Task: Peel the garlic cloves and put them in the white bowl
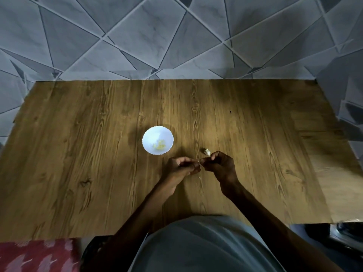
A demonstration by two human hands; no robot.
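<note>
Pinching a garlic clove (pixel 200 161) between curled left hand (pixel 181 167) and right hand (pixel 221 165); white bowl (pixel 155 134) beyond left hand.

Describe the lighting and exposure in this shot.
Head view: dim overall, with a brighter pool on the wooden table around the white bowl, which looks washed out; the left hand and right hand read dark, so the garlic clove they pinch is barely visible; fine detail is soft.

Wood-grain table (pixel 78 173) w/ white bowl (pixel 151 134), garlic piece (pixel 207 152), prob. peel scrap (pixel 199 178) on it.
</note>
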